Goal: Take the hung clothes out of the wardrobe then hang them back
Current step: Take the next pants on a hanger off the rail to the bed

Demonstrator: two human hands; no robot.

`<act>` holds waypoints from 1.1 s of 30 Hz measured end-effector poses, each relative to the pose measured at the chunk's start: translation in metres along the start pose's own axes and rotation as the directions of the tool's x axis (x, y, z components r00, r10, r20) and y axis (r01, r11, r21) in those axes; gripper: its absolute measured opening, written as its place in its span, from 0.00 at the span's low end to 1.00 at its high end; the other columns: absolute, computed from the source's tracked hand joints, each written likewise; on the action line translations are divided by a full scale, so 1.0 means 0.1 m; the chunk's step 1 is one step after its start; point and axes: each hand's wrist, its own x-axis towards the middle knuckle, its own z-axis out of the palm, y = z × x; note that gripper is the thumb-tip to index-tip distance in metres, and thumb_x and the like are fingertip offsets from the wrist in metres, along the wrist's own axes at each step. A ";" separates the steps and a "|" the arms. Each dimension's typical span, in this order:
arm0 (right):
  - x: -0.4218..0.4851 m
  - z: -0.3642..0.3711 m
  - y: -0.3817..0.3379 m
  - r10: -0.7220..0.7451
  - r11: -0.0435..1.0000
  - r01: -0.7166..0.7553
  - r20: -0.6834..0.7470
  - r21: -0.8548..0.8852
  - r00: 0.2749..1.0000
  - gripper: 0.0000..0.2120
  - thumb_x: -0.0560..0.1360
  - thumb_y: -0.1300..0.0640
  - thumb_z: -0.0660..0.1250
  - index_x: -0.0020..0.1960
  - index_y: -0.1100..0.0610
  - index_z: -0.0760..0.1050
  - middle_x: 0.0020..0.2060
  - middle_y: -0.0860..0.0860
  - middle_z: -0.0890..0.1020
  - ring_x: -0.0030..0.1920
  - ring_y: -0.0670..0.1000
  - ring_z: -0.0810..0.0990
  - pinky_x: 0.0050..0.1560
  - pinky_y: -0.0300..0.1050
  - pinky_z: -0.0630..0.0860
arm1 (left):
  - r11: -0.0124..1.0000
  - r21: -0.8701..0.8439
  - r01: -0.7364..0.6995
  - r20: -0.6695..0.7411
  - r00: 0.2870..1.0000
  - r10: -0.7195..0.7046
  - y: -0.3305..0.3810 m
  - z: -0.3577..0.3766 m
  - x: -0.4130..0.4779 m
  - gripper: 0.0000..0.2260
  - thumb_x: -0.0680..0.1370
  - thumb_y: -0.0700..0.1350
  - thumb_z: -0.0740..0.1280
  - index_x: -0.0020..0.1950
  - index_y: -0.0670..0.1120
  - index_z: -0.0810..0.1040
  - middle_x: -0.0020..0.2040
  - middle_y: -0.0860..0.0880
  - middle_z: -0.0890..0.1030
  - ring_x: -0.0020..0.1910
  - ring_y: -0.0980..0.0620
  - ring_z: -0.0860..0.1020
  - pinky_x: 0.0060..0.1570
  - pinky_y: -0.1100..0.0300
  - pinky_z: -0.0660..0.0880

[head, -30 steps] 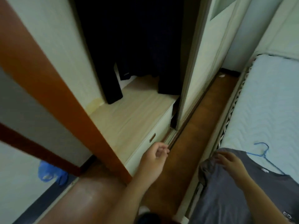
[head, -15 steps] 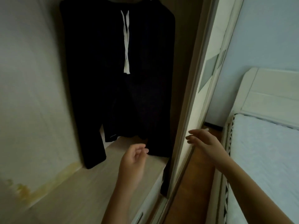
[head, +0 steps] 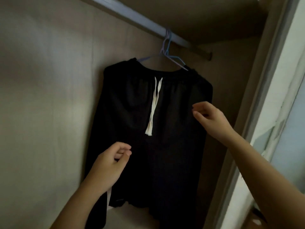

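Black clothes [head: 166,146] with a white drawstring [head: 153,106] hang inside the wardrobe on thin blue and lilac hangers [head: 166,52], hooked over a pale rail [head: 132,15]. My left hand [head: 112,164] is raised in front of the lower left of the dark fabric, fingers loosely curled, holding nothing. My right hand [head: 209,118] reaches in at the garment's right side, fingers bent and apart, empty. Whether either hand touches the cloth is unclear.
The wardrobe's beige side wall [head: 49,96] fills the left. A pale sliding door frame [head: 267,113] runs down the right, close to my right forearm. The light wooden wardrobe floor [head: 128,217] shows below the clothes.
My view has tilted up from the floor and bed to the rail. Both hands have risen to the hanging black clothes; the right hand left the grey shirt on the bed.
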 end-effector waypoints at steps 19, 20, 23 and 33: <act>1.54 -0.06 0.19 0.058 0.873 -0.143 -0.192 -0.465 0.980 0.23 0.74 0.46 0.63 0.60 0.62 0.67 0.59 0.62 0.72 0.59 0.63 0.70 0.55 0.57 0.71 | 0.994 0.113 -0.012 -0.164 0.986 0.031 0.05 -0.21 0.40 0.10 0.75 0.41 0.65 0.43 0.57 0.76 0.42 0.51 0.83 0.43 0.62 0.79 0.46 0.65 0.72; 1.54 -0.06 0.17 0.047 0.877 -0.134 -0.195 -0.461 0.980 0.23 0.74 0.46 0.63 0.59 0.63 0.67 0.58 0.62 0.73 0.58 0.63 0.71 0.53 0.56 0.72 | 0.994 0.111 -0.012 -0.168 0.985 0.031 0.04 -0.22 0.40 0.10 0.75 0.41 0.65 0.43 0.57 0.76 0.42 0.52 0.83 0.43 0.62 0.79 0.46 0.65 0.72; 1.58 -0.06 0.11 0.106 0.909 -0.140 -0.106 -0.392 0.989 0.21 0.75 0.46 0.62 0.57 0.63 0.68 0.54 0.62 0.76 0.52 0.62 0.76 0.43 0.50 0.71 | 0.995 0.099 -0.022 -0.173 0.984 0.039 0.05 -0.22 0.41 0.10 0.75 0.41 0.65 0.43 0.57 0.77 0.44 0.60 0.82 0.43 0.63 0.79 0.44 0.67 0.73; 1.50 -0.03 -0.06 0.115 0.964 -0.163 -0.225 -0.209 0.968 0.11 0.77 0.47 0.60 0.46 0.55 0.67 0.40 0.53 0.74 0.39 0.54 0.72 0.37 0.45 0.66 | 0.995 0.093 -0.046 -0.180 0.982 0.062 0.12 -0.26 0.38 0.13 0.74 0.39 0.64 0.42 0.58 0.78 0.45 0.64 0.81 0.41 0.63 0.79 0.43 0.71 0.73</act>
